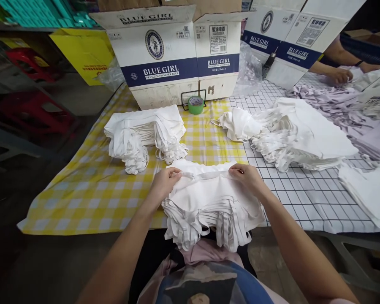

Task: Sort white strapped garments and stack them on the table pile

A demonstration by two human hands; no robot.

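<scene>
While looped straps [229, 230] droop past checked tablecloth [88, 202], hands [165, 182] [248, 177] pinch smooth white fabric [202, 188].

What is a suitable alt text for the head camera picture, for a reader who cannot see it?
A person's left hand and right hand pinch the far part of a white cloth piece atop a stack overhanging the table. Beyond lie another white stack at left and a white pile at right, with Blue Girl cartons behind.

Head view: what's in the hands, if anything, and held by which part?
A white cloth piece atop the nearest white cloth stack; left hand and right hand pinch the piece's far edge, one toward each end.
</scene>
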